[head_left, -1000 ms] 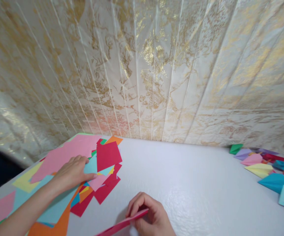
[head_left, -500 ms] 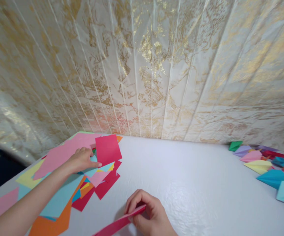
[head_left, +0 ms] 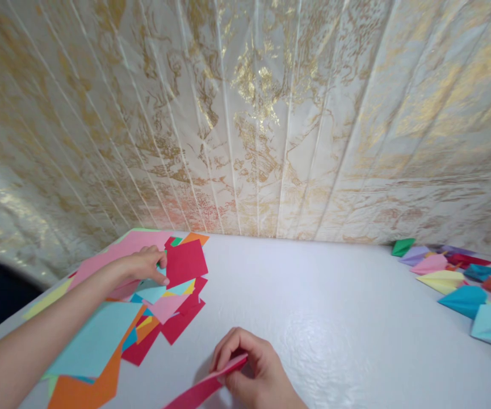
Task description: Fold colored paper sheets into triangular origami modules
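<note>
On the left of the table, my left hand reaches over a pile of coloured paper. Its thumb and forefinger are apart at the left edge of a red paper square; any grip on that edge is not visible. Beneath and beside it lie small pale blue, pink and yellow scraps, with a pink scrap just below. My right hand, near the front, is closed on a folded red paper strip. The strip runs from the fingertips down to the left and out of view.
Larger sheets, a light blue one and an orange one, lie under my left forearm. Several folded paper planes sit along the right of the white table. A gold-patterned curtain hangs behind it.
My left hand has drawn slightly left, and the red square has turned and shifted, uncovering green and orange scraps behind it. My right hand still holds the strip. The view has shifted slightly.
</note>
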Tool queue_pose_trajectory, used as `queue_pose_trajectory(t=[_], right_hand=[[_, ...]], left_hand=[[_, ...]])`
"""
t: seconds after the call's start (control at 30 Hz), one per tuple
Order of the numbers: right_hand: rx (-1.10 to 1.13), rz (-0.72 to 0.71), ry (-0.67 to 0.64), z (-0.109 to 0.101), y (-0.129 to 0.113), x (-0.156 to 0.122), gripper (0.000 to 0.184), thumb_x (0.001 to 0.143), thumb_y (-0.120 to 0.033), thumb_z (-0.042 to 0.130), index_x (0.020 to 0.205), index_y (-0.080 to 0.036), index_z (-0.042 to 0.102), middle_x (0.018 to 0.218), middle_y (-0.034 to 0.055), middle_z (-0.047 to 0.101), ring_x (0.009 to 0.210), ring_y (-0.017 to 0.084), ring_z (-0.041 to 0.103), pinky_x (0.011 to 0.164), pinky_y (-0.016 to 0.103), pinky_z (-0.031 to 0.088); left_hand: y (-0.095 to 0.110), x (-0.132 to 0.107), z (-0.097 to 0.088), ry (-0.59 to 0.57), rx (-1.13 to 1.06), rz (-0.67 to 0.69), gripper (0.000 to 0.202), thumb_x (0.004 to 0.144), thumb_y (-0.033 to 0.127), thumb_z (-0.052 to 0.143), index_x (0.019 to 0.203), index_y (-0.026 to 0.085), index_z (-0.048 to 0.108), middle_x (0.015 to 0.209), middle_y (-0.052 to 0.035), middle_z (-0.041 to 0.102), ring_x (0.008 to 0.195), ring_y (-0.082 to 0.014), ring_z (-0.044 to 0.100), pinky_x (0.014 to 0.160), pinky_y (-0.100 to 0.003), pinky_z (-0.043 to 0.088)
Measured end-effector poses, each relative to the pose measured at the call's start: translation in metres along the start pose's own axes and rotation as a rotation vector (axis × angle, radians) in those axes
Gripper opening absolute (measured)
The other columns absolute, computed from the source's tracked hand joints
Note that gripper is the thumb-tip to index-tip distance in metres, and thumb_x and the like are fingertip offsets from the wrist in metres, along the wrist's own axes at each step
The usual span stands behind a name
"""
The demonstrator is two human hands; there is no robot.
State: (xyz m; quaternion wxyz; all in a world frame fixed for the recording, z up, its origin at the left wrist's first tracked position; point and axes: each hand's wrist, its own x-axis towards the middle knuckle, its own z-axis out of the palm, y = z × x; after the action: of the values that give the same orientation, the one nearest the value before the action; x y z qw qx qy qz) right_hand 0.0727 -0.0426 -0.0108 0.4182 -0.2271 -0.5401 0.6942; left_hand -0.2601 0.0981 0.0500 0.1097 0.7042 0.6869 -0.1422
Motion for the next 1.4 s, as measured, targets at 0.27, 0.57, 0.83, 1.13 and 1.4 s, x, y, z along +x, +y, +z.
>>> queue_pose_trajectory(t=[0.27,0.57,0.83,1.13,1.4], right_hand=[[0.019,0.004,0.014,0.002,-0.001,0.000,0.011,0.066,-0.009,0.059,0.072,-0.018,0.061,0.078,0.0019,0.069,0.073,0.014,0.064,0.069,0.024,0.048],[0.010,0.014,0.012,0.004,-0.004,-0.001,0.010,0.064,-0.011,0.058,0.071,-0.019,0.060,0.077,0.0015,0.066,0.070,0.013,0.061,0.069,0.025,0.046],[0.008,0.029,0.026,0.006,-0.003,-0.002,0.010,0.063,-0.011,0.059,0.069,-0.019,0.059,0.075,0.0011,0.066,0.068,0.013,0.060,0.067,0.024,0.045],[-0.005,0.016,0.024,0.006,-0.004,-0.003,0.011,0.061,-0.012,0.054,0.068,-0.018,0.060,0.074,0.0005,0.065,0.068,0.013,0.058,0.066,0.024,0.043],[0.010,0.021,0.019,0.009,-0.006,-0.004,0.011,0.060,-0.013,0.053,0.067,-0.018,0.060,0.073,0.0004,0.063,0.067,0.013,0.057,0.065,0.024,0.042]], left_hand=[[0.004,-0.004,0.004,-0.010,-0.060,-0.070,0.035,0.096,0.036,0.064,0.125,0.018,0.059,0.127,-0.0092,0.061,0.108,-0.0252,0.063,0.089,-0.046,0.055],[0.013,-0.011,0.002,-0.030,0.000,-0.105,0.035,0.096,0.036,0.063,0.125,0.018,0.059,0.127,-0.0092,0.061,0.107,-0.0252,0.064,0.089,-0.046,0.056],[0.015,-0.009,-0.001,-0.080,0.031,-0.160,0.035,0.096,0.036,0.064,0.125,0.018,0.059,0.126,-0.0089,0.061,0.107,-0.0254,0.064,0.089,-0.046,0.056],[0.021,-0.014,-0.003,-0.101,0.017,-0.193,0.035,0.095,0.036,0.064,0.125,0.018,0.059,0.127,-0.0090,0.061,0.107,-0.0254,0.064,0.089,-0.046,0.056],[0.017,-0.010,-0.001,-0.102,-0.181,-0.234,0.035,0.095,0.036,0.064,0.125,0.018,0.059,0.126,-0.0087,0.061,0.107,-0.0255,0.064,0.088,-0.045,0.056]])
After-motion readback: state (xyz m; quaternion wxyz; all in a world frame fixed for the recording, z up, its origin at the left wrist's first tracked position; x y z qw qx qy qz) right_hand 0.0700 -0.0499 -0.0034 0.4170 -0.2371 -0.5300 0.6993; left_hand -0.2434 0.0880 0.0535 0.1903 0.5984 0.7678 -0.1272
